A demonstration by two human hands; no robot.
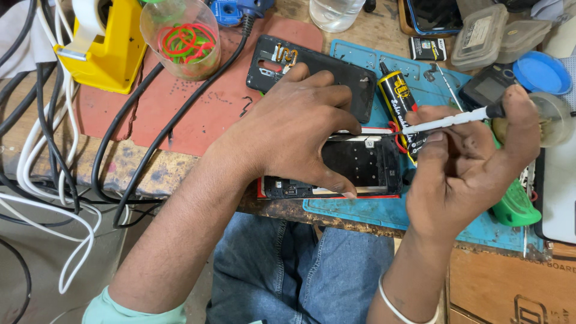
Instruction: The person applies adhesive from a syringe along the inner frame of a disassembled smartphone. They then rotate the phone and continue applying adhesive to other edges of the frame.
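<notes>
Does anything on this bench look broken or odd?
The phone under the left hand lies opened, insides bare; its back cover sits apart behind. The right hand holds a screwdriver.

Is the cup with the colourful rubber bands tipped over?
No, the clear cup stands upright on the red mat.

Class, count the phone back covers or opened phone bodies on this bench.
2: a black back cover lies above the left hand; an opened phone body sits under that hand. Others may be hidden.
</notes>
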